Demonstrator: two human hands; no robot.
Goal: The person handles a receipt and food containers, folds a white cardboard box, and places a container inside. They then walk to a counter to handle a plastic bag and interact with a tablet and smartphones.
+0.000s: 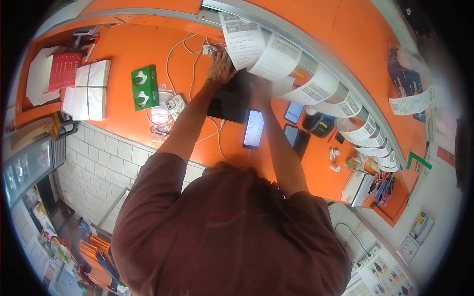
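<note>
On an orange counter, a dark tablet (228, 104) lies flat, just beside a lit phone (254, 128). The left hand (220, 66) rests spread at the tablet's far edge, fingers wide, clasping nothing. The right hand (261, 90) touches the tablet's right side, half hidden under hanging paper slips (277, 58); I cannot tell its grip. The tablet looks stiff, smooth, probably slippery and breakable, and is best held by two opposite edges. Print on the slips is too small to read. A green box (144, 87) shows no legible writing.
</note>
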